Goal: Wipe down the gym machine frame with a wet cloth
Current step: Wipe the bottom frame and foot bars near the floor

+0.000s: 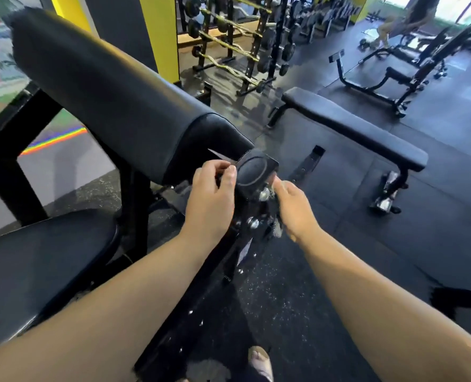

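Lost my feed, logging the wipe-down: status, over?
Left hand grips frame top beside cap. Right hand holds cloth against frame's right side. Nothing in the way.

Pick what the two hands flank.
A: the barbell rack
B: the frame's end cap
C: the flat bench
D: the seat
B: the left hand and right hand sit on either side of the end cap on the frame, just below the pad.
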